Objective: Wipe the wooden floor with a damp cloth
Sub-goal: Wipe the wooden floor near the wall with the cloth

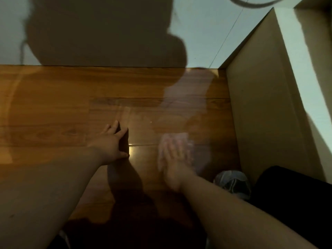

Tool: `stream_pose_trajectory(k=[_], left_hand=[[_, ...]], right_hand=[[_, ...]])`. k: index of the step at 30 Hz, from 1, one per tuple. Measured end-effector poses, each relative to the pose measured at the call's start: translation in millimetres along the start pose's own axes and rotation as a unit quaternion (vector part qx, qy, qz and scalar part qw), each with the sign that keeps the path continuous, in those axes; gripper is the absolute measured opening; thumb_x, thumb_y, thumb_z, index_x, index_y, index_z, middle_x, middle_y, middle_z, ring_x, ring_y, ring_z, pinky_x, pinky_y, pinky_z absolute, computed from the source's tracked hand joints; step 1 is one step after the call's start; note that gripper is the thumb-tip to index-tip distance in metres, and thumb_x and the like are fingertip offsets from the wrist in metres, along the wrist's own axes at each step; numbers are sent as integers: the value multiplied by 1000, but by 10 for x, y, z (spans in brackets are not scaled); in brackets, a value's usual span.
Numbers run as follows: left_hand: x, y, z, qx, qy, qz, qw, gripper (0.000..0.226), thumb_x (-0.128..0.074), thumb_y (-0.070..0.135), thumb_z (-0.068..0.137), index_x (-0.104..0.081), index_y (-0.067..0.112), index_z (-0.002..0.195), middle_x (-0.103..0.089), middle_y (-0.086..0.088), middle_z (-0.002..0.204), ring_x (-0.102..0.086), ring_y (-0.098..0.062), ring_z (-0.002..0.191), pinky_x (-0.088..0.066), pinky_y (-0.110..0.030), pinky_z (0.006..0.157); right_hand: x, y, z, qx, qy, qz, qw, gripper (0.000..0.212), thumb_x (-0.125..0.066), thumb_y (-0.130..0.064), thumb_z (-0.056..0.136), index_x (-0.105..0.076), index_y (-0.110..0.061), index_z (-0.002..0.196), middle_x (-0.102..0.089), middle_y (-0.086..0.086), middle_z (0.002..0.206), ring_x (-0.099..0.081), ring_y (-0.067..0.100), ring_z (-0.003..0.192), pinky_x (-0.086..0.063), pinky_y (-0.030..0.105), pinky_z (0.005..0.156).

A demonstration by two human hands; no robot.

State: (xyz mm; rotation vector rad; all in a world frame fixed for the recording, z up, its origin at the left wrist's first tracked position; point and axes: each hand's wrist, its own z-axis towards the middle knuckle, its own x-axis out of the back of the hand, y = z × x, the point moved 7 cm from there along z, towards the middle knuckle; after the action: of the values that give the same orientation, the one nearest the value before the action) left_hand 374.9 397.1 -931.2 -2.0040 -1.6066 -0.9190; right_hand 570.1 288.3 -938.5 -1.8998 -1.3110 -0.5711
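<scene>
The wooden floor [53, 105] fills the view under both hands and runs ahead of them to a pale wall [206, 33]. A tall beige panel [260, 105] closes it off well to the right of the right hand. A glossy, paler sheen lies on the boards ahead of the right hand, which suggests that strip is already wiped; the boards ahead of and beyond the left hand look drier.

The left hand [112, 142] is planted flat on the floor with its fingers spread, holding nothing and serving as a prop. The right hand [172, 159] lies palm-down on the pale cloth [177, 139]. Its fingers seem stretched flat over the cloth rather than bunched, though blur softens them. The cloth sits on the floor under and just ahead of those fingers.

To wipe well, press evenly through the whole palm and stroke along the board grain, overlapping each pass. Work leftward toward the bracing hand, then shift that hand off the unwiped boards. A shoe [233, 182] sits just right of the right wrist and should keep off the damp wood.
</scene>
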Motion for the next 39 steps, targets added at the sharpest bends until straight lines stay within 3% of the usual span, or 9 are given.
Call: stream_pose_trajectory(k=[3,7,12,16,20,28,32,35,39], left_hand=[[-133,-76,-198,50,-39,3,998,110,-73,55,76,6,42,151,22,-16,158,7,-46,144,-18,-56,115],[-245,-125,-354,29,-108,58,992,116,-74,47,78,16,38,150,26,-20,155,4,-48,144,-21,-48,114],[-133,-138,-321,27,-151,74,985,113,-74,47,79,13,38,150,25,-21,155,0,-47,144,-20,-48,116],[-124,-129,-353,28,-146,70,986,112,-74,48,77,8,37,152,22,-22,156,-5,-45,145,-22,-45,115],[-167,-209,-382,20,-114,64,991,107,-73,43,80,7,41,151,20,-13,159,-4,-38,147,-23,-46,116],[-106,-515,-371,78,72,103,989,123,-76,60,67,13,40,150,15,4,161,0,-28,148,-17,-49,115],[-115,-683,-277,72,2,43,996,125,-76,63,64,11,40,150,12,5,162,-7,-30,147,-23,-47,113],[77,-799,-212,34,2,103,994,111,-71,62,71,6,46,150,2,9,162,-23,-28,143,-32,-43,106],[305,-1131,-121,58,3,92,994,114,-75,59,70,7,49,148,14,5,161,-18,-35,144,-35,-47,105]], right_hand=[[65,129,-39,112,-64,-128,983,80,-46,-33,94,5,-20,154,17,0,160,17,25,146,5,47,116],[636,1191,74,-238,-63,-82,966,60,-46,-24,95,-27,-6,149,-14,20,157,-13,40,144,-16,49,115],[541,979,255,-367,-72,-11,927,73,-39,-26,100,6,2,150,12,27,156,7,50,142,-9,62,114],[-63,-163,29,15,-80,-76,994,81,-45,-26,93,8,-19,153,19,6,160,22,40,142,4,68,110],[-157,-517,-129,239,-144,-185,942,69,-47,-33,98,-8,-28,154,5,-4,162,13,23,147,14,55,110],[1105,1244,565,-289,88,141,943,57,-50,-39,94,-37,-19,146,-20,19,157,-16,41,143,-13,53,117],[567,52,598,21,78,-103,991,54,-41,-35,97,-28,-33,149,1,14,161,8,44,144,0,55,114],[-102,-945,226,385,-83,-189,900,58,-44,-35,94,-29,-29,150,-3,7,162,11,36,146,12,57,111],[237,-700,627,395,-24,-270,878,48,-45,-37,95,-42,-31,143,-26,2,157,-7,30,147,2,52,114]])
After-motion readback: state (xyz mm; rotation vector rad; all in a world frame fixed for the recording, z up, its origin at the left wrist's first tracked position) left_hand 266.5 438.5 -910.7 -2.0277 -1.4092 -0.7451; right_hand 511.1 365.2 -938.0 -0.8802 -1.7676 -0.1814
